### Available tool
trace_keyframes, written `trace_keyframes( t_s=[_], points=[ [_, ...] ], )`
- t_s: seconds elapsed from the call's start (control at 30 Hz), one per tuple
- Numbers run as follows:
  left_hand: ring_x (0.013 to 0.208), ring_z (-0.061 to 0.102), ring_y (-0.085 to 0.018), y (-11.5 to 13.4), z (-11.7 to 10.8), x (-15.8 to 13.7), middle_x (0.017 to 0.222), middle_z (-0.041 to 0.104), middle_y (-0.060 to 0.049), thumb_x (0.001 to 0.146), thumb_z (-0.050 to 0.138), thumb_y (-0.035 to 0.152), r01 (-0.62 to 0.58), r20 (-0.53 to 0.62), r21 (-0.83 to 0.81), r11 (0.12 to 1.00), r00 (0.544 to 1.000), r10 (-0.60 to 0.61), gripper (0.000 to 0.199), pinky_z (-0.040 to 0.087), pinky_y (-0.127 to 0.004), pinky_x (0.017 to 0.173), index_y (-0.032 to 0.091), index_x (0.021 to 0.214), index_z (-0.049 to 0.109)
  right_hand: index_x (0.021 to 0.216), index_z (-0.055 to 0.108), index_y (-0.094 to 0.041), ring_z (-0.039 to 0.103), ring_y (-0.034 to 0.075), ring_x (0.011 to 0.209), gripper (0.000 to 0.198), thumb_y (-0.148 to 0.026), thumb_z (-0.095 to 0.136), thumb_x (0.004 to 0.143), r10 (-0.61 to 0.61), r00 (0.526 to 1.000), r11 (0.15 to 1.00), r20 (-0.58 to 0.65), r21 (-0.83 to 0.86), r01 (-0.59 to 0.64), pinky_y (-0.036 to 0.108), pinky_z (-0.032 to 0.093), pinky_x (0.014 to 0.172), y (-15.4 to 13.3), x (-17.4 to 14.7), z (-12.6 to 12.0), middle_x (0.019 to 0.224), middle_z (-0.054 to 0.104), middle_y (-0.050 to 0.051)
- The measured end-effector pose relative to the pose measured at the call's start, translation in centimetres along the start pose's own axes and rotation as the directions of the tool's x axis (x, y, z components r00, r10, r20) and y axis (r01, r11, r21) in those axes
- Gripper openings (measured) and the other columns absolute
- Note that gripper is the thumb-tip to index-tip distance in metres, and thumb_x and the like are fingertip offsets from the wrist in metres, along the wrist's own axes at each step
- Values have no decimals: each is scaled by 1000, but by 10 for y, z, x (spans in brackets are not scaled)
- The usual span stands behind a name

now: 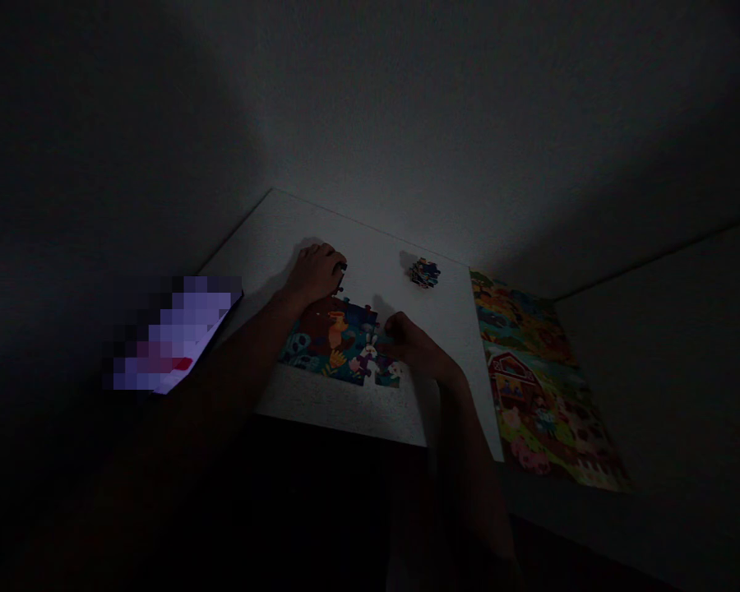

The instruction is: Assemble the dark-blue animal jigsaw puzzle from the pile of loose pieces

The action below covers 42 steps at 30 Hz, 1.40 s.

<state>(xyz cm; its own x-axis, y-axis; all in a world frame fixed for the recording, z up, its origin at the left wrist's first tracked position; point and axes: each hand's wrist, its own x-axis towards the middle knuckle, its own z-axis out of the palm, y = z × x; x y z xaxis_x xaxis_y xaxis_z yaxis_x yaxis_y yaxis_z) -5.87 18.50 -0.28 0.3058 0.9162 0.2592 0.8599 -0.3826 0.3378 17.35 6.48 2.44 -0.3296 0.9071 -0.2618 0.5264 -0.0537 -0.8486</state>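
A partly joined jigsaw puzzle [321, 341] with animals on a dark blue-green ground lies on a white board [358, 403]. My left hand [316, 273] rests at its upper left, fingers curled down around a dark puzzle piece [344, 266] that juts out at the fingertips. At the right edge of the puzzle is my right hand [414, 344], its fingers bent and drawn together. Whatever these fingers hold is too dark to make out. Just below them, a piece section [390, 376] sits beside a notch in the lower edge.
Loose puzzle pieces [424, 272] form a small pile at the board's upper right. A colourful farm picture sheet [536, 395] lies along the right side. On the left stands a lit, blurred screen [185, 337]. The scene is dim.
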Motion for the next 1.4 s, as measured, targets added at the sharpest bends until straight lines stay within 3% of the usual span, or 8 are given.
trace_keyframes(
  t_s=[0.13, 0.33, 0.63, 0.8, 0.9, 1.1, 1.2, 1.4],
  points=[
    [117, 49, -28, 0, -1, -1, 119, 60, -9, 91, 47, 22, 4, 3, 3, 1000, 1000, -4, 29, 35, -45, 102, 21, 113, 66, 101, 50, -22, 54, 14, 78, 34, -27, 68, 73, -76, 996, 977, 54, 204, 63, 27, 47, 66, 0, 1, 2, 93, 57, 0],
    [117, 50, -29, 0, -1, -1, 120, 60, -10, 90, 47, 22, -4, 17, 9, 1000, 1000, 4, 30, 36, -45, 101, 20, 113, 67, 95, 61, -19, 56, 14, 75, 23, -27, 69, 74, -61, 995, 977, 80, 207, 44, 29, 46, 69, 3, 4, -3, 86, 60, 0],
    [115, 50, -28, -1, -1, -2, 119, 60, -9, 91, 47, 22, -15, 3, -3, 1000, 1000, 15, 29, 35, -44, 102, 21, 112, 66, 90, 64, -21, 56, 16, 80, 21, -35, 72, 75, -151, 988, 966, -31, 208, 154, 30, 44, 75, 8, 8, -10, 85, 62, 0],
    [115, 51, -27, -2, 0, -1, 118, 61, -8, 91, 46, 22, -11, -13, 9, 1000, 1000, 11, 29, 35, -43, 102, 22, 111, 67, 88, 60, -22, 54, 15, 76, 26, -39, 72, 73, -102, 970, 952, -220, 262, 159, 29, 44, 72, 7, 12, -14, 82, 60, -1],
    [115, 51, -28, -3, 0, -1, 118, 61, -8, 90, 47, 23, -7, -19, 3, 1000, 1000, 7, 28, 37, -43, 100, 23, 110, 67, 92, 57, -23, 53, 15, 72, 31, -43, 70, 71, -56, 918, 950, -394, 261, 170, 28, 43, 66, 12, 17, -22, 81, 59, -1],
    [114, 52, -27, -4, -1, 1, 118, 61, -8, 90, 46, 23, -6, -18, 10, 1000, 1000, 6, 28, 36, -44, 100, 24, 109, 67, 108, 53, -21, 55, 15, 70, 47, -48, 64, 71, -10, 739, 947, -673, 232, 223, 28, 41, 63, 23, 33, -52, 80, 59, 0],
    [114, 52, -27, -3, -1, 2, 118, 62, -8, 90, 46, 24, 9, -14, 12, 1000, 1000, -9, 27, 36, -44, 100, 24, 108, 67, 108, 54, -20, 54, 15, 69, 49, -47, 64, 69, -7, 674, 939, -738, 227, 258, 27, 40, 62, 25, 43, -67, 77, 58, -1],
    [113, 52, -28, -4, 0, 2, 117, 62, -9, 89, 45, 23, 4, -27, -2, 1000, 1000, -4, 30, 36, -45, 99, 23, 108, 68, 105, 58, -18, 54, 13, 65, 53, -48, 67, 63, 48, 614, 923, -788, 270, 275, 26, 38, 59, 30, 67, -88, 75, 60, -1]
  ],
)
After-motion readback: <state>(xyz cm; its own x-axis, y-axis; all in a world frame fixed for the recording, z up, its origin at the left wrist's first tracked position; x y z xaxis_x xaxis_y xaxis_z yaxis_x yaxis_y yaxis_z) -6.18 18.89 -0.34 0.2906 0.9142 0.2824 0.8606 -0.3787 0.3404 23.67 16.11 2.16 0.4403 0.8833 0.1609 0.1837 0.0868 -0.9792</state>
